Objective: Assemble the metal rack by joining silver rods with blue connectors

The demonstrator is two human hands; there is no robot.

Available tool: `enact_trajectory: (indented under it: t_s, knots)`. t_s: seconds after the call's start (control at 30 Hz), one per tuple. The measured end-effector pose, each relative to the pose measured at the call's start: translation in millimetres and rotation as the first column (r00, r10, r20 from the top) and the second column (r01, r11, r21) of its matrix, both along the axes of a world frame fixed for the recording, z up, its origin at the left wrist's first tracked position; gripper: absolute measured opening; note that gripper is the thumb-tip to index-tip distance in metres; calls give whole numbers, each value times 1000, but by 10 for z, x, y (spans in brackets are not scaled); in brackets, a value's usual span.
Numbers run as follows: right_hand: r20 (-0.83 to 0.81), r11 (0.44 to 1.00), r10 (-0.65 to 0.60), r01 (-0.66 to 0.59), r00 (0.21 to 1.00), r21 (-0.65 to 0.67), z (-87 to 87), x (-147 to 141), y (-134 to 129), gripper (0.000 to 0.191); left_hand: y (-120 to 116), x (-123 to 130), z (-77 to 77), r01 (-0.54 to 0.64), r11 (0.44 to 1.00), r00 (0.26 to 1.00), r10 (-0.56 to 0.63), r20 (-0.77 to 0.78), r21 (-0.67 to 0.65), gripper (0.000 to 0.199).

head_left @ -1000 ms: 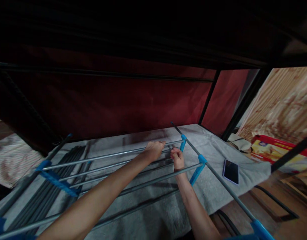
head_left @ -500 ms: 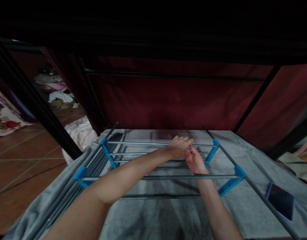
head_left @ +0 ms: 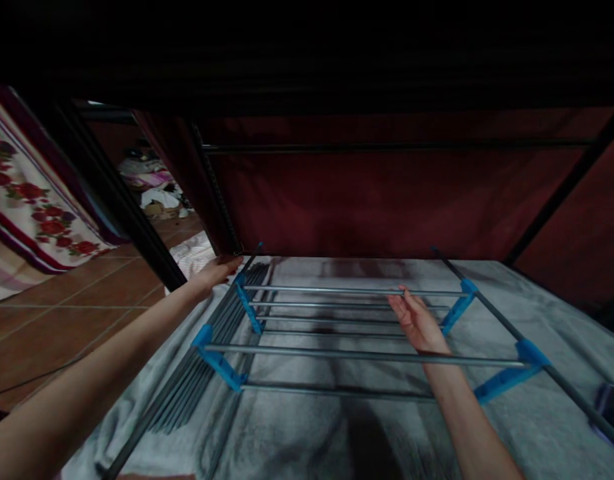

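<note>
A rack frame of grey metal tubes with blue plastic joints (head_left: 467,291) lies across the grey cloth. My right hand (head_left: 417,323) is palm up at the far cross tube (head_left: 327,289), its thumb and fingers lightly around it right of the middle. That forearm passes beneath the nearer cross tube (head_left: 357,354). Over at the left, my left hand (head_left: 223,268) reaches beside the far end of the left side tube (head_left: 250,261). Its fingers are stretched out with nothing seen in them; whether the tips touch anything, I cannot tell.
Several loose grey tubes (head_left: 187,387) lie in a bundle along the left side. A phone (head_left: 611,408) rests at the right edge. Dark frame posts (head_left: 131,207) and a dark red panel (head_left: 367,200) surround the grey cloth (head_left: 307,440). A flowered cloth (head_left: 41,207) hangs at far left.
My left hand has left the far cross tube and moved left to the side tube's far end. My right hand stays at the cross tube. The view has turned left.
</note>
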State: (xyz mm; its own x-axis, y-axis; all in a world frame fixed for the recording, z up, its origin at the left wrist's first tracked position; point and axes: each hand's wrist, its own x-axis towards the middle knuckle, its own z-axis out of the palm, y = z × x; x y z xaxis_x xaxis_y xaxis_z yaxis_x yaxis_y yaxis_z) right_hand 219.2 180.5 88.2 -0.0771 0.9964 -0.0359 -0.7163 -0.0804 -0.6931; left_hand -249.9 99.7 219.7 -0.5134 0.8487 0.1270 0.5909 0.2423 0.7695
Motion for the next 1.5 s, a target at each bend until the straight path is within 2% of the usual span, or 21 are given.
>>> enact_trajectory:
  t_s: [0.03,0.07,0.13,0.23,0.33,0.57,0.67,0.9,1.0,1.1,1.2,1.3,1.5]
  knots:
    - [4,1000,-6,6,1000,-3,1,-9,-3,24,-85,-19,-108,58,996,978,-45,202,-62,50]
    - [9,1000,-7,8,1000,-3,2,-21,-7,25,-150,-9,-215,110,991,923,-72,379,-80,51]
    - [15,1000,-2,2,1000,1,5,-57,-20,28,-205,56,-395,122,991,789,-62,612,-58,48]
    - [32,1000,14,-14,999,4,16,-135,-47,30,-138,143,-530,34,999,669,-12,743,-15,38]
    - [48,1000,26,-26,998,-4,34,-213,-71,31,-30,196,-532,-30,999,631,-2,776,27,30]
    - [28,999,-44,44,999,-4,53,-240,-86,33,15,449,-413,-3,998,654,49,755,-62,21]
    - [42,998,-64,63,997,5,50,-208,-84,33,13,508,-377,24,996,640,53,766,-90,21]
    - [59,997,-71,70,996,16,9,-209,-106,30,74,516,-431,34,997,684,23,729,-63,27]
    - [-22,1000,-2,2,1000,-9,33,-266,-116,22,90,503,-449,76,997,698,-31,715,-31,36]
    - [-186,996,63,-74,980,-50,128,-381,-96,17,86,487,-445,105,994,713,-47,699,-40,41]
    - [-307,998,30,-46,951,-44,262,-547,-35,30,80,470,-453,107,993,726,-43,686,-51,41]
    - [-314,998,-49,39,948,-38,365,-697,42,49,92,452,-494,96,995,736,-53,675,-27,39]
    - [-301,992,-126,124,945,-26,373,-791,86,52,172,418,-599,77,997,739,-46,673,-16,30]
